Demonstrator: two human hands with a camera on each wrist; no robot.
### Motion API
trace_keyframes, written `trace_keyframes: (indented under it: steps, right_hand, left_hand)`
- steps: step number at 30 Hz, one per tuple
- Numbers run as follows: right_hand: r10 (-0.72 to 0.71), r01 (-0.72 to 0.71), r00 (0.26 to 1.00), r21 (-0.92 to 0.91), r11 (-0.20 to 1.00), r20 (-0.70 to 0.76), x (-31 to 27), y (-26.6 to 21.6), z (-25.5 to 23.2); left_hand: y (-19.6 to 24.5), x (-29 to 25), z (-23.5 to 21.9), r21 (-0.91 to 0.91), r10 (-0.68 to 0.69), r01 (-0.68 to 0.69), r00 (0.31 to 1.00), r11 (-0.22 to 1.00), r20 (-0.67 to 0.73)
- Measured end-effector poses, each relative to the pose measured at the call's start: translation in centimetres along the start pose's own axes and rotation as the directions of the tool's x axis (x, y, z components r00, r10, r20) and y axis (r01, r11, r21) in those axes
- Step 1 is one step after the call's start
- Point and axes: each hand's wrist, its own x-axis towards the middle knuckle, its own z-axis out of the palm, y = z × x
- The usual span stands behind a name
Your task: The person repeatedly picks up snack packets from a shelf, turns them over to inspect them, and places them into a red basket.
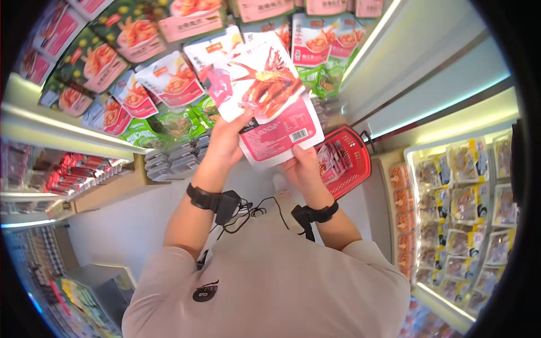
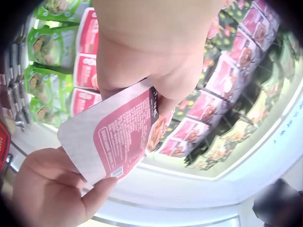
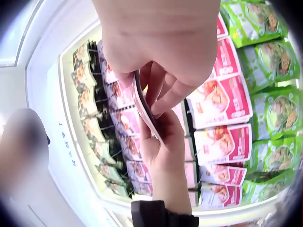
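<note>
A flat snack pouch [image 1: 282,132] is held up in front of the shelf, with a photo of reddish-brown food on its upper part and a pink panel with small print and a barcode below. My left hand [image 1: 225,143] grips its left edge, thumb on the face. Low on the right, my right hand [image 1: 304,169] pinches the bottom edge with the thumb on the printed side. The left wrist view shows the pink panel of the pouch [image 2: 123,135] slanting between both hands. Seen from the right wrist, the pouch [image 3: 146,111] is almost edge-on.
Rows of pink-and-white pouches [image 1: 169,79] and green pouches [image 1: 177,121] fill the shelf ahead. A red shopping basket [image 1: 363,155] with several packs inside stands at right. Shelves of clear-wrapped packs [image 1: 468,211] line the right side; red packs [image 1: 84,172] sit at left.
</note>
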Motion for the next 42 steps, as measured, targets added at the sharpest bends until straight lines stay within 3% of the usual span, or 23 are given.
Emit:
trace_keyframes:
  steps: [2, 3, 5, 9, 11, 14, 17, 20, 22, 26, 30, 33, 35, 36, 38, 42]
  right_hand:
    - [0.056, -0.042, 0.986, -0.092, 0.995, 0.154, 0.7, 2.4, 3.7]
    - [0.072, -0.048, 0.978, -0.124, 0.991, 0.198, 0.1, 1.5, 4.6]
    - [0.098, -0.050, 0.968, -0.207, 0.977, 0.229, 0.6, 4.3, 8.9]
    - [0.183, -0.102, 0.895, -0.212, 0.972, 0.407, 0.6, 6.9, 14.1]
    - [0.185, -0.098, 0.875, -0.211, 0.973, 0.447, -0.1, 5.3, 14.9]
    - [0.185, -0.084, 0.862, -0.226, 0.970, 0.473, -0.3, 6.6, 16.7]
    - [0.173, -0.073, 0.826, -0.202, 0.977, 0.537, -0.4, 5.8, 17.5]
    - [0.086, 0.009, 0.848, -0.176, 0.984, 0.523, -0.2, 5.8, 17.8]
    - [0.111, -0.029, 0.864, -0.172, 0.985, 0.491, 0.0, 5.5, 17.3]
    - [0.053, 0.034, 0.901, -0.192, 0.981, 0.430, -0.5, 4.3, 16.7]
    - [0.030, 0.079, 0.921, -0.261, 0.962, 0.389, -0.2, 2.2, 15.1]
    - [0.020, 0.063, 0.930, -0.213, 0.975, 0.367, -0.1, 0.2, 15.2]
    - [-0.016, 0.069, 0.937, -0.138, 0.988, 0.348, 0.3, -1.0, 15.0]
    - [-0.024, 0.076, 0.938, -0.137, 0.988, 0.346, 0.6, -1.6, 14.6]
    - [-0.023, 0.075, 0.945, -0.147, 0.986, 0.325, 1.4, -2.7, 13.6]
    - [-0.102, 0.134, 0.967, -0.129, 0.983, 0.234, 2.2, -5.5, 12.0]
  left_hand:
    - [6.5, -2.9, 0.2, 0.027, 0.135, -0.137, 0.989, 0.990, 0.059]
    - [7.7, -4.5, 2.1, 0.054, 0.192, -0.195, 0.979, 0.979, 0.068]
    - [12.5, -8.3, 0.7, 0.063, 0.284, -0.288, 0.957, 0.956, 0.066]
    - [17.4, -14.3, 1.1, 0.219, 0.434, -0.431, 0.900, 0.875, 0.039]
    - [16.5, -15.5, 3.8, 0.321, 0.464, -0.454, 0.884, 0.831, 0.050]
    - [17.7, -16.7, 3.4, 0.350, 0.569, -0.541, 0.822, 0.765, 0.024]
    - [18.0, -16.8, 4.4, 0.315, 0.571, -0.545, 0.821, 0.777, 0.010]
    - [18.6, -16.7, 4.8, 0.345, 0.576, -0.554, 0.816, 0.758, 0.044]
    - [18.6, -16.5, 4.8, 0.385, 0.551, -0.508, 0.835, 0.771, -0.001]
    - [17.2, -14.8, 5.5, 0.395, 0.555, -0.509, 0.832, 0.765, -0.005]
    - [16.1, -13.2, 6.4, 0.463, 0.531, -0.491, 0.846, 0.738, 0.050]
    - [14.8, -11.7, 6.9, 0.503, 0.436, -0.382, 0.900, 0.775, 0.012]
    - [13.4, -10.7, 8.0, 0.472, 0.491, -0.505, 0.856, 0.723, 0.164]
    - [13.1, -10.3, 8.3, 0.471, 0.486, -0.504, 0.857, 0.724, 0.170]
    - [12.5, -9.2, 8.6, 0.505, 0.283, -0.363, 0.931, 0.783, 0.230]
    - [10.4, -6.7, 9.1, 0.490, 0.300, -0.360, 0.933, 0.794, 0.199]
